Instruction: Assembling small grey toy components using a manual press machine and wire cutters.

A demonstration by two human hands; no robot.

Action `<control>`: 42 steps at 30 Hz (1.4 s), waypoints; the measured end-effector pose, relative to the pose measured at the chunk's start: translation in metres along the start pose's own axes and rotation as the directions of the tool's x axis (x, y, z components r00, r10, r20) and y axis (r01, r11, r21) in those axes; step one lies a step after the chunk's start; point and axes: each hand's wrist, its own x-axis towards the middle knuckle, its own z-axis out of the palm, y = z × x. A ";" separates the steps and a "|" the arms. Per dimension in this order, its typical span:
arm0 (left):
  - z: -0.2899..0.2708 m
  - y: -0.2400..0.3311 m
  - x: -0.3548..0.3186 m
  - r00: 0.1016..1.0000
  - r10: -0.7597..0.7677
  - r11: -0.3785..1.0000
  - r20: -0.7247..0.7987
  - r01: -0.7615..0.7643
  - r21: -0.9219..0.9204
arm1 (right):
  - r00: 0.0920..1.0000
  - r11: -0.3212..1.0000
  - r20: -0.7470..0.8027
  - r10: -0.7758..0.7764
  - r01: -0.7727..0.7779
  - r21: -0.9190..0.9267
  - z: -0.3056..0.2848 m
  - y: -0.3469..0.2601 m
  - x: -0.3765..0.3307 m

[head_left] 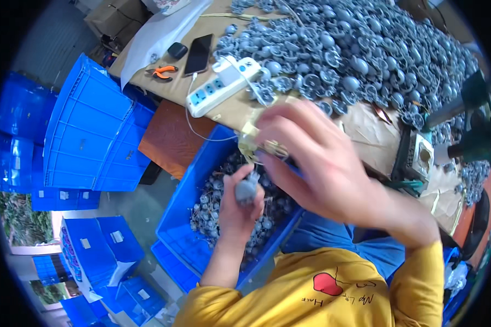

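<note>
My left hand (237, 210) is closed round a small grey rounded plastic piece (246, 189), held above a blue crate (181, 210). Inside that crate lie many grey ball-shaped parts (215, 199) with thin stems. My right hand (316, 158) reaches over the crate's far side, its fingers curled and partly blurred. Beside its fingertips, at the table edge, is a pale yellow object (247, 143) whose kind I cannot tell. Whatever the right fingers pinch is too smeared to name.
A large heap of grey cup-shaped parts (360, 60) covers the table's far side. Nearer lie a white power strip (215, 90) with a cable, a phone (198, 54) and orange-handled pliers (163, 71). Blue crates (87, 131) stand at left; a green machine (469, 114) is at right.
</note>
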 end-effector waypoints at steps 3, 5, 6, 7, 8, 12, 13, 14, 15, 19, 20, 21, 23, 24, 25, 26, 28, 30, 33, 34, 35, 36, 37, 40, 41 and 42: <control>-0.042 0.005 0.001 0.985 0.161 0.986 0.069 -0.163 0.036 | 0.987 0.977 0.114 -0.115 0.133 -0.168 0.082 0.036 0.080; -0.052 0.012 -0.004 0.980 0.198 0.980 -0.030 -0.197 0.016 | 0.975 0.964 0.211 -0.072 0.122 -0.236 0.140 0.066 0.130; -0.058 0.012 -0.007 0.977 0.210 0.978 -0.039 -0.210 -0.002 | 0.967 0.956 0.253 -0.035 0.105 -0.272 0.168 0.080 0.155; -0.065 0.009 -0.009 0.964 0.264 0.960 -0.037 -0.259 0.106 | 0.961 0.947 0.276 -0.003 0.091 -0.308 0.196 0.093 0.177; -0.074 0.008 -0.011 0.948 0.316 0.928 -0.038 -0.300 0.220 | 0.954 0.939 0.297 0.030 0.075 -0.334 0.225 0.106 0.198; -0.128 -0.005 -0.025 0.938 0.326 0.901 -0.120 -0.270 0.340 | 0.937 0.908 0.262 0.229 -0.109 -0.404 0.311 0.144 0.269; -0.134 -0.006 -0.024 0.930 0.361 0.867 -0.071 -0.306 0.393 | 0.916 0.843 0.285 0.281 -0.094 -0.529 0.320 0.175 0.285; -0.139 -0.006 -0.023 0.920 0.391 0.830 -0.022 -0.342 0.440 | 0.892 0.764 0.305 0.334 -0.067 -0.641 0.331 0.201 0.291; -0.142 -0.005 -0.027 0.922 0.377 0.843 -0.084 -0.304 0.443 | 0.903 0.771 0.261 0.340 -0.109 -0.628 0.340 0.195 0.285; -0.123 0.017 -0.020 0.982 0.186 0.844 -0.041 -0.138 0.519 | 0.912 0.815 0.140 0.385 -0.265 -0.515 0.327 0.188 0.276; -0.116 0.015 -0.016 0.989 0.146 0.845 -0.021 -0.114 0.523 | 0.915 0.884 0.142 0.378 -0.311 -0.351 0.269 0.143 0.248; -0.108 0.011 -0.011 0.986 0.163 0.823 0.015 -0.145 0.550 | 0.905 0.901 0.072 0.420 -0.407 -0.149 0.299 0.187 0.262; -0.101 0.005 -0.012 0.961 0.268 0.777 0.072 -0.259 0.574 | 0.844 0.892 0.289 0.451 -0.413 -0.184 0.250 0.097 0.223; -0.091 0.002 -0.011 0.935 0.311 0.745 0.168 -0.350 0.567 | 0.877 0.896 0.195 0.440 -0.444 -0.023 0.218 0.074 0.186; -0.077 0.001 -0.009 0.925 0.280 0.682 0.259 -0.381 0.625 | 0.873 0.833 0.217 0.438 -0.484 0.268 0.196 0.067 0.154; -0.072 -0.001 -0.009 0.930 0.238 0.723 0.281 -0.363 0.588 | 0.792 0.699 0.492 0.360 -0.579 0.420 0.141 0.027 0.118; -0.044 -0.006 -0.013 0.883 0.136 0.566 0.448 -0.441 0.696 | 0.763 0.384 0.577 0.292 -0.646 0.660 0.074 -0.005 0.039; -0.022 -0.026 -0.012 0.787 0.086 0.196 0.611 -0.615 0.764 | 0.785 0.148 0.413 0.462 -0.527 0.837 0.034 -0.029 -0.046; 0.022 -0.056 -0.029 0.676 0.025 0.239 0.737 -0.720 0.652 | 0.598 0.063 0.442 0.669 -0.638 0.768 -0.038 -0.048 -0.161; 0.027 -0.074 -0.030 0.631 0.025 0.198 0.775 -0.763 0.615 | 0.514 -0.025 0.486 0.707 -0.669 0.743 -0.053 -0.055 -0.199; 0.035 -0.089 -0.035 0.639 -0.049 0.263 0.768 -0.733 0.627 | 0.444 -0.046 0.437 0.782 -0.659 0.751 -0.059 -0.062 -0.235; 0.037 -0.104 -0.039 0.651 -0.122 0.317 0.749 -0.690 0.651 | 0.370 -0.076 0.400 0.839 -0.647 0.759 -0.059 -0.070 -0.264; 0.039 -0.123 -0.041 0.682 -0.179 0.405 0.709 -0.606 0.685 | 0.271 -0.177 0.457 0.847 -0.668 0.723 -0.066 -0.080 -0.283; 0.040 -0.164 -0.040 0.640 -0.327 0.335 0.695 -0.610 0.719 | 0.158 -0.329 0.575 0.803 -0.688 0.647 -0.072 -0.104 -0.330; 0.044 -0.174 -0.039 0.636 -0.356 0.327 0.684 -0.601 0.729 | 0.129 -0.371 0.613 0.780 -0.693 0.618 -0.072 -0.108 -0.340; 0.049 -0.184 -0.039 0.590 -0.351 0.297 0.727 -0.666 0.684 | 0.102 -0.412 0.649 0.754 -0.697 0.587 -0.072 -0.111 -0.348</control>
